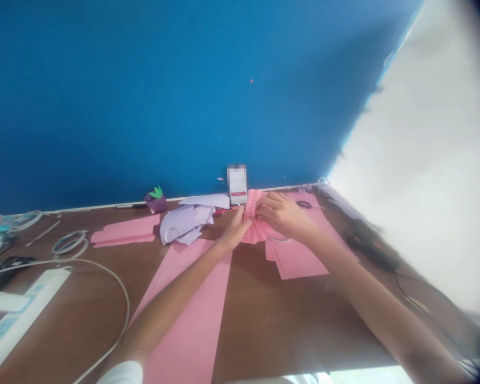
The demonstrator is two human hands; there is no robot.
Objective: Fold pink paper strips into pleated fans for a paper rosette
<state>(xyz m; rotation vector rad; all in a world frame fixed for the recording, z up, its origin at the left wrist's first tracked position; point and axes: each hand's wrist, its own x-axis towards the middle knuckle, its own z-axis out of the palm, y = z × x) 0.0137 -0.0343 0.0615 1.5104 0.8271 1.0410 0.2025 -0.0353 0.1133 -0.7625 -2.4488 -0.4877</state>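
Note:
A pleated pink paper [258, 232] is held up above the brown table, a little right of the middle. My left hand [236, 229] grips its left edge, fingers closed round it. My right hand [282, 212] is bent over its upper right part, with the fingers pinched on the folds. The fingertips of my right hand are partly blurred. Under my left forearm lies a long pink sheet [196, 314]. More pink sheets [300, 261] lie beneath and beside my right hand, with dark-handled scissors [304, 204] on them.
Crumpled lilac paper [190, 220], folded pink paper [124, 231] and a small purple pot [156, 201] are left of my hands. A phone [237, 184] leans near the blue wall. Tape rolls [70, 242], a white power strip [24, 320] and a looping cable lie left; a dark object [370, 245] right.

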